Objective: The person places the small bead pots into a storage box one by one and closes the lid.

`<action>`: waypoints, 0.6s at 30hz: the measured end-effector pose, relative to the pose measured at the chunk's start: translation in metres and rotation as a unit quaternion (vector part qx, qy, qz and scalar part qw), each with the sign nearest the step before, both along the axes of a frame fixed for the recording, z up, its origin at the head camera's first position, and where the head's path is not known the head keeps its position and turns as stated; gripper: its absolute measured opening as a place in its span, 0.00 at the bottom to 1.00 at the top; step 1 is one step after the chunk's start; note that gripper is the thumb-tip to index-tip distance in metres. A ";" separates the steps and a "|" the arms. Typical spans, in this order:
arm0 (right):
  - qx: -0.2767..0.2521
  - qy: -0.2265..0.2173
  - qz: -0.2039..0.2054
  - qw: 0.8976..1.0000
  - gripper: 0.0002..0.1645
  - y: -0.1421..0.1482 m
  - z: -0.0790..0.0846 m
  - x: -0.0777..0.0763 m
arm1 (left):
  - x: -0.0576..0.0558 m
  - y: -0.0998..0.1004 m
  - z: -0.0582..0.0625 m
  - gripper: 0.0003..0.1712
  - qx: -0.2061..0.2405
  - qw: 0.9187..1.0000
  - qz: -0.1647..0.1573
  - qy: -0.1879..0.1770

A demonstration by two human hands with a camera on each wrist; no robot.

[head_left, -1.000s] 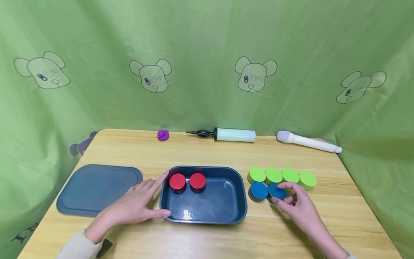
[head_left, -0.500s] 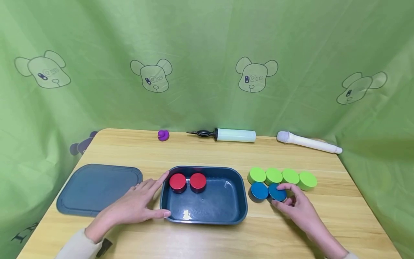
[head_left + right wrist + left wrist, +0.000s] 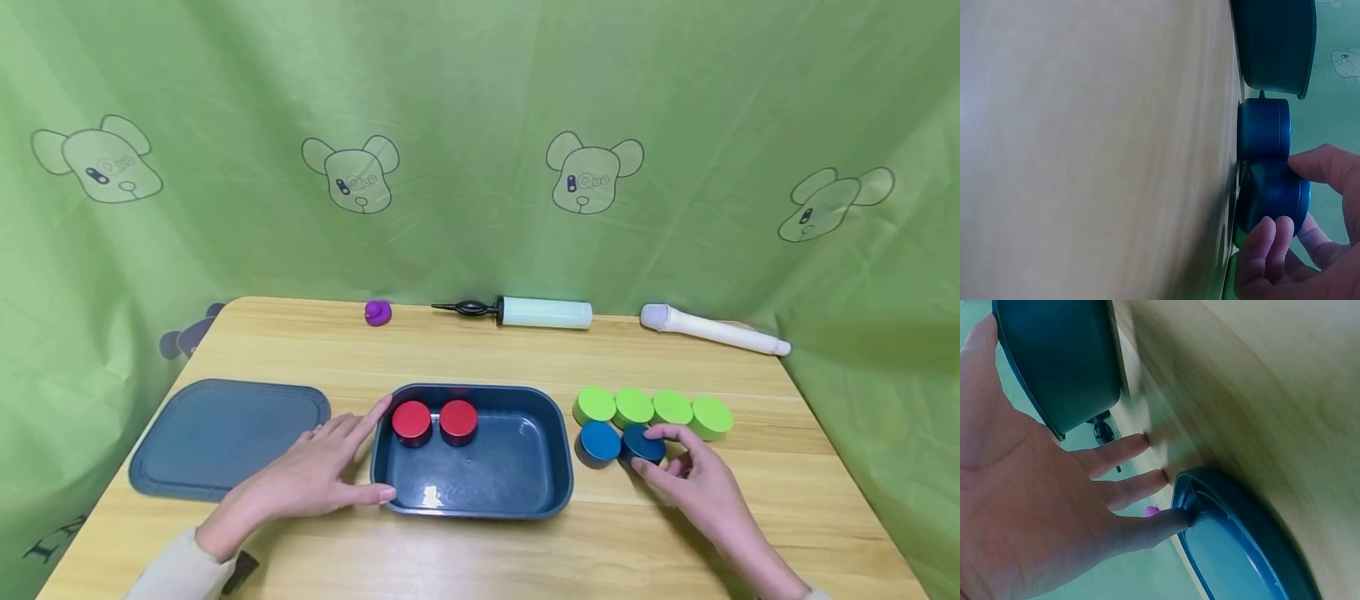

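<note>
My right hand (image 3: 701, 483) pinches a blue round tin (image 3: 639, 448) between thumb and fingers. In the right wrist view this tin (image 3: 1272, 194) looks slightly tilted, beside a second blue tin (image 3: 1263, 130) that stands upright. Behind the blue pair is a row of several green round tins (image 3: 633, 407). My left hand (image 3: 307, 475) spreads its fingers at the left side of a dark blue box (image 3: 480, 510), with index finger and thumb touching its rim. Inside the box, two red round tins (image 3: 435, 422) stand at the far left.
A dark blue lid (image 3: 225, 437) lies left of the box, partly under my left hand and forearm. Along the table's back edge are a purple rubber duck (image 3: 377, 313), a hand pump (image 3: 543, 312) and a white microphone (image 3: 716, 329). A green curtain (image 3: 480, 225) hangs behind.
The blue tin in my right hand has tipped slightly, and its top looks darker now. My left hand has stayed at the box.
</note>
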State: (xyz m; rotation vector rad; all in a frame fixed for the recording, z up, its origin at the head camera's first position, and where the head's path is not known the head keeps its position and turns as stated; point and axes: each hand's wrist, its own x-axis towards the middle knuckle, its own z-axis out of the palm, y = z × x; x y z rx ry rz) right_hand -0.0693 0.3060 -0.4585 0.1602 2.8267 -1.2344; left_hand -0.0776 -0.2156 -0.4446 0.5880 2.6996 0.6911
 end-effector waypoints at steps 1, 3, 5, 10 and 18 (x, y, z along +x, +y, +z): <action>-0.001 0.001 -0.001 1.000 0.33 0.000 0.000 0.001 | 0.000 0.000 0.000 0.66 0.000 1.000 0.000 0.000; 0.000 0.006 -0.002 1.000 0.32 -0.001 0.001 0.001 | 0.000 0.000 0.000 0.66 0.001 1.000 0.001 -0.001; -0.001 0.013 -0.005 1.000 0.32 -0.002 0.001 0.002 | 0.000 -0.001 0.000 0.66 0.002 1.000 0.000 -0.001; -0.017 0.034 -0.018 0.999 0.31 -0.005 0.006 0.003 | -0.001 -0.001 -0.002 0.66 0.004 1.000 -0.001 0.001; -0.024 0.086 -0.019 0.996 0.31 -0.010 0.024 0.003 | -0.001 -0.001 -0.001 0.66 0.001 1.000 0.000 0.003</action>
